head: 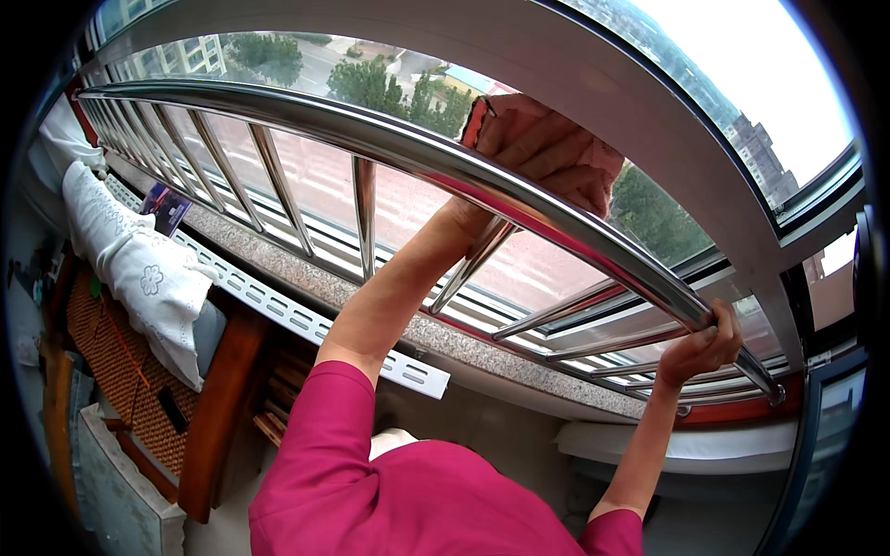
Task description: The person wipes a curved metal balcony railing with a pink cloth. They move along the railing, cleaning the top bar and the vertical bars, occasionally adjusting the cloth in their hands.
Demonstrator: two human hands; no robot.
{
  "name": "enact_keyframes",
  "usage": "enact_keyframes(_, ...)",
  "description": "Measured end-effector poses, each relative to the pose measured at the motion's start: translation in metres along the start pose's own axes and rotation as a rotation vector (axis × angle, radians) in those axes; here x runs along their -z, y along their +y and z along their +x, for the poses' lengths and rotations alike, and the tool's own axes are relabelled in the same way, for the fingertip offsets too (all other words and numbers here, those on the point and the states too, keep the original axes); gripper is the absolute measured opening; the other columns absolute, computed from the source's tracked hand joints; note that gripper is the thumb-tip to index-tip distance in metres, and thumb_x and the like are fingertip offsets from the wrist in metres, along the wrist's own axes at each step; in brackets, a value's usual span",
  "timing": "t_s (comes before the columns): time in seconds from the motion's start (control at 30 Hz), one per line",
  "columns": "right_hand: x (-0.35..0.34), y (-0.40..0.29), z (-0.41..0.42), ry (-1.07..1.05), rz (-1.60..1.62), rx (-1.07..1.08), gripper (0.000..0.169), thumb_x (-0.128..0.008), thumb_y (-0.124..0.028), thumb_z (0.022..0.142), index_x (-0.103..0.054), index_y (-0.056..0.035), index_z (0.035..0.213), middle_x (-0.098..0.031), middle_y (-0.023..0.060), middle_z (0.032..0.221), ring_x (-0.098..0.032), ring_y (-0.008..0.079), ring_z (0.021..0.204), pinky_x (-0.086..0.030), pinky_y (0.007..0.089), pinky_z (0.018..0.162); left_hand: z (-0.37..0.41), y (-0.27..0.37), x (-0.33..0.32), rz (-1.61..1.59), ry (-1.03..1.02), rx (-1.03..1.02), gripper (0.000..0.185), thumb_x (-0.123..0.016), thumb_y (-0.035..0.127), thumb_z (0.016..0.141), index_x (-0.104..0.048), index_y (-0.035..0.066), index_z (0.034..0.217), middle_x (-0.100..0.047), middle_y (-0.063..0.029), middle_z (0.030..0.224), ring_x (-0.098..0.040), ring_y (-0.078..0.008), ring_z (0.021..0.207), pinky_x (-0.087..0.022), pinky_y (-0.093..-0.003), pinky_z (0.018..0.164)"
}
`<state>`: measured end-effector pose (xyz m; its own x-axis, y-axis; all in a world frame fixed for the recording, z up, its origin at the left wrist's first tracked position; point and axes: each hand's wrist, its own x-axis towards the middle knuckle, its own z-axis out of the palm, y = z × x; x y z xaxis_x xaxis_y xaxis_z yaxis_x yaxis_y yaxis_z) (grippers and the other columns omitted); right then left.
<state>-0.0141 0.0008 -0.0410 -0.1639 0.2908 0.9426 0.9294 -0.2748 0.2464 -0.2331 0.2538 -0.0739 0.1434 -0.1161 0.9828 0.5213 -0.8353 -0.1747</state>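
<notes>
My left hand [539, 149] reaches between the metal bars, behind the top rail, and presses a pink cloth [591, 163] flat against the window glass [313, 62]. The cloth lies under and around the spread fingers, with a dark-trimmed edge at its left side. Over at the right, my right hand [702, 347] is closed around the polished metal handrail [389, 132] near its right end. Upright metal bars [363, 208] run from the rail down toward the stone windowsill [487, 347]. Part of my left wrist is hidden behind the rail and a bar.
A white slotted panel [278, 299] runs below the sill. White embroidered fabric [153, 271] drapes over something at the left, beside a wooden armrest [222, 417] and a woven seat [132, 347] bearing a dark phone-like object. A blue-framed door or window [827, 431] stands at the far right.
</notes>
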Motion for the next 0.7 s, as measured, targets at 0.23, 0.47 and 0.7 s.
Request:
enact_keyframes(0.23, 0.0, -0.004, 0.005, -0.008, 0.023, -0.013, 0.027, -0.034, -0.013, 0.096, -0.059, -0.0046, 0.103, -0.066, 0.0077, 0.099, -0.059, 0.0251, 0.094, -0.039, 0.0378, 0.091, -0.14, 0.014, 0.018, -0.107, -0.193, 0.177, 0.041, -0.059, 0.029, 0.082, -0.063, 0.026, 0.123, -0.057, 0.0024, 0.131, -0.049, -0.0207, 0.127, -0.031, -0.0508, 0.106)
enact_keyframes(0.47, 0.0, -0.002, 0.003, 0.0, 0.002, 0.015, 0.028, -0.034, -0.015, 0.097, -0.059, -0.0043, 0.103, -0.066, 0.0077, 0.099, -0.058, 0.0245, 0.094, -0.039, 0.0366, 0.089, -0.225, 0.022, 0.051, 0.018, -0.355, 0.146, 0.033, -0.069, 0.031, 0.081, -0.067, 0.028, 0.114, -0.045, -0.0016, 0.137, -0.044, -0.0202, 0.128, -0.037, -0.0464, 0.093)
enact_keyframes(0.7, -0.001, -0.001, 0.005, 0.012, -0.007, 0.034, 0.028, -0.034, -0.016, 0.097, -0.059, -0.005, 0.103, -0.066, 0.0073, 0.099, -0.059, 0.0242, 0.094, -0.04, 0.0371, 0.089, -0.256, 0.044, 0.063, 0.262, -0.655, 0.659, 0.023, -0.067, 0.015, 0.076, -0.059, 0.011, 0.097, -0.051, -0.0137, 0.113, -0.055, -0.0322, 0.106, -0.044, -0.0467, 0.082)
